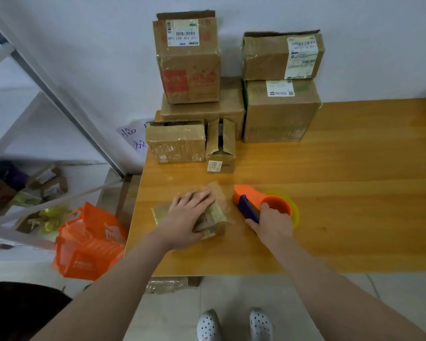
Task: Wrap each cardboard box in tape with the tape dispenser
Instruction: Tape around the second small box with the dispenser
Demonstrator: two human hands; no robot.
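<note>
We lay our left hand [188, 217] flat on the small cardboard box [213, 219] near the front edge of the wooden table [354, 193] to pin it, while our right hand [272, 223] grips the orange tape dispenser [253, 199] just beside it, apparently poised for a pull across.

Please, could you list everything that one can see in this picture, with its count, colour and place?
small cardboard box: one, brown, near-left part of the table
tape dispenser: one, orange with blue handle, right of that box
other cardboard boxes: six, brown, back of the table by the wall, some stacked
table: one, orange-brown wood, centre and right
bag: one, orange, floor left of the table
shelf: one, white, far left
paper sign: one, white, handwritten, behind the table's left corner
shoes: two, white, bottom edge
left hand: flat on the small cardboard box
right hand: grips the tape dispenser
</note>
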